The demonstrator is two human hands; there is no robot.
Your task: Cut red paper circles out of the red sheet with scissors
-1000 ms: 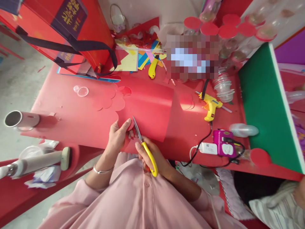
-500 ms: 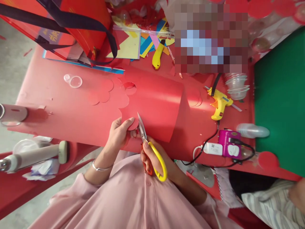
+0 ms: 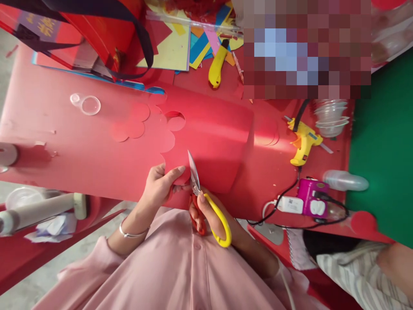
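A large sheet of red paper (image 3: 213, 133) with a scalloped left edge and a round hole lies over the table, its right side curling up. My left hand (image 3: 161, 183) pinches the sheet's near left edge, thumb on top. In my right hand (image 3: 206, 211) are scissors (image 3: 222, 226) with one yellow and one red handle loop. Their blades point away from me at the paper beside my left thumb; the lower blade is mostly hidden. Left of the sheet lie round-lobed red paper cutouts (image 3: 132, 122).
A yellow utility knife (image 3: 218, 64) and coloured paper scraps lie at the back, beside a red bag (image 3: 106, 34). To the right are a yellow glue gun (image 3: 305, 142), stacked clear cups (image 3: 331, 118) and a purple power socket (image 3: 311, 198). A person's striped clothing (image 3: 351, 271) shows at lower right.
The view has shifted slightly. My left hand still pinches the paper, and the scissors stay at the same part of its edge, their blades looking a little more closed.
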